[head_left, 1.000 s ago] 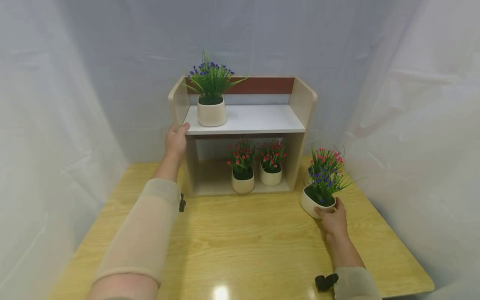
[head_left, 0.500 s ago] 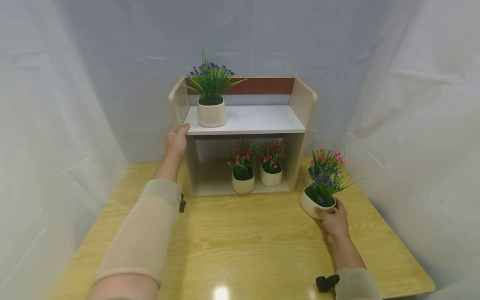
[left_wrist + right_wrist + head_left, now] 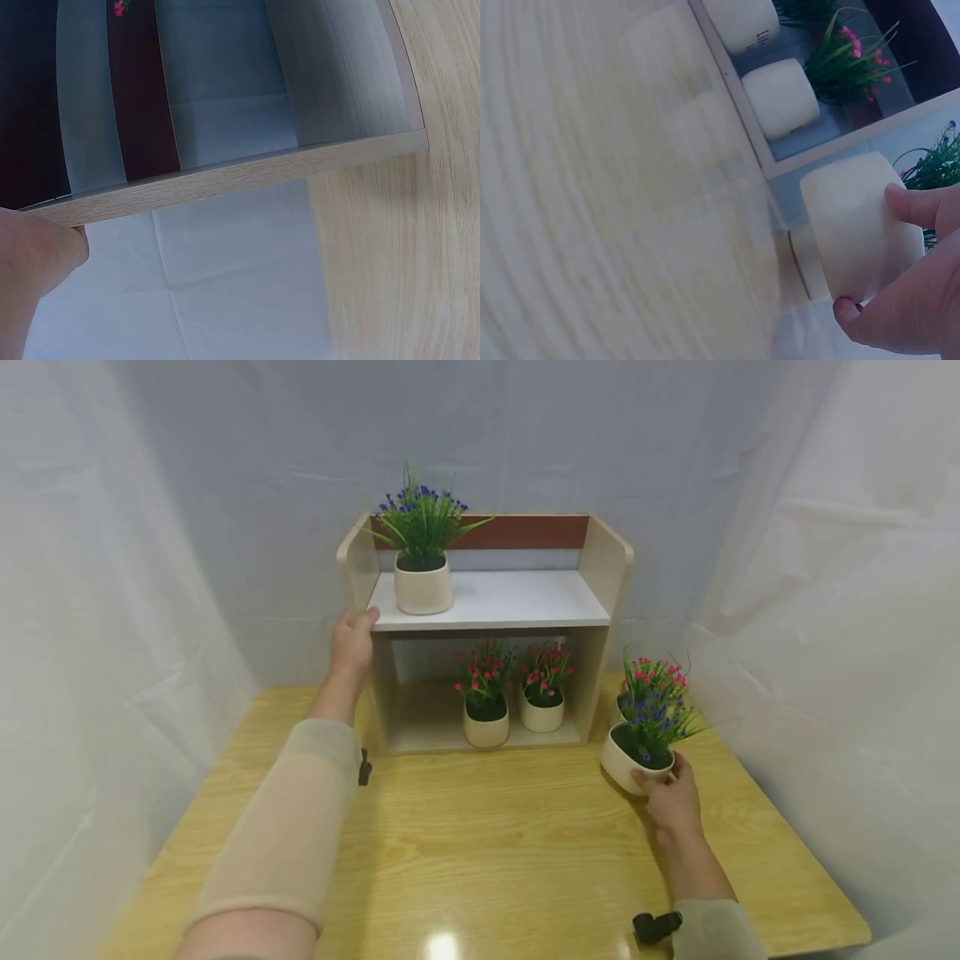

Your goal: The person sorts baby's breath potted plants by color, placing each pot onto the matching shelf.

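My left hand (image 3: pixel 352 645) grips the left side panel of a two-tier wooden shelf (image 3: pixel 525 597), thumb over the edge of the white upper board. In the left wrist view the panel's long front edge (image 3: pixel 247 180) runs past that hand. On the right, my right hand (image 3: pixel 673 800) pinches a cream pot of purple flowers (image 3: pixel 628 767) between thumb and fingers, the pot tilted. The right wrist view shows the pot's smooth side (image 3: pixel 859 225) close beside the shelf's corner. Behind it, mostly hidden, stands a pot of pink flowers (image 3: pixel 663 672).
Another purple-flowered pot (image 3: pixel 423 589) stands at the left of the upper board. Two pots of red-pink flowers, one front-centre (image 3: pixel 486 731) and one to its right (image 3: pixel 542 717), sit in the lower compartment. The shelf stands on a wooden table (image 3: pixel 480 843) among white sheeting (image 3: pixel 840 610).
The purple-flowered pot in my right hand has risen and tipped slightly, and the right hand has shifted a little with it. My left hand and the shelf have stayed in place.
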The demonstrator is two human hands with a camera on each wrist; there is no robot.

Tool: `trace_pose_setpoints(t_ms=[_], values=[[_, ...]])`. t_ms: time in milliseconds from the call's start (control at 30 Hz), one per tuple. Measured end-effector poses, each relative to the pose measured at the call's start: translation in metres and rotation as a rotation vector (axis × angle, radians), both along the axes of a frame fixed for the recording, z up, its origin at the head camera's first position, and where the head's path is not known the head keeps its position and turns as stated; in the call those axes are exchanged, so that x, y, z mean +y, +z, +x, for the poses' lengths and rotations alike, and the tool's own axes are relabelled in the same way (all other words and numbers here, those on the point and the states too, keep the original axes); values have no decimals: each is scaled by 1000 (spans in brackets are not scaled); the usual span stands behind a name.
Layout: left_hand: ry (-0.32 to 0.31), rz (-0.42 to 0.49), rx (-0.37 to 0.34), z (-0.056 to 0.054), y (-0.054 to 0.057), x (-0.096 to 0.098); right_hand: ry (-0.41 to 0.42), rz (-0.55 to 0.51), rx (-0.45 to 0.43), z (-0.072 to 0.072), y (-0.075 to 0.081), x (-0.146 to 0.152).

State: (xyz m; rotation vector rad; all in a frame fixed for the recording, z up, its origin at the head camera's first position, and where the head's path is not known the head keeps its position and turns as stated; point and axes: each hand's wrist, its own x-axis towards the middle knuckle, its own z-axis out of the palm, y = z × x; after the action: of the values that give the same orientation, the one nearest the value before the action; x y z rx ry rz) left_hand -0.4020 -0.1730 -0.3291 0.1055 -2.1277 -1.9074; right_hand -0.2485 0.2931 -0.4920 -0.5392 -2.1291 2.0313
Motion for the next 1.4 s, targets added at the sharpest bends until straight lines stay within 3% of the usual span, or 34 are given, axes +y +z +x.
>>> trace_pose_setpoints(t_ms=[600,1000,1400], values=[[-2,0,-2,-1,0,0,-54,-19,95,10,49,-11],[-17,17,-27,0,1,-1,-46,-38,140,17,69,-18],[-2,2,-30,0,2,1,-49,-2,191,14,85,-33]])
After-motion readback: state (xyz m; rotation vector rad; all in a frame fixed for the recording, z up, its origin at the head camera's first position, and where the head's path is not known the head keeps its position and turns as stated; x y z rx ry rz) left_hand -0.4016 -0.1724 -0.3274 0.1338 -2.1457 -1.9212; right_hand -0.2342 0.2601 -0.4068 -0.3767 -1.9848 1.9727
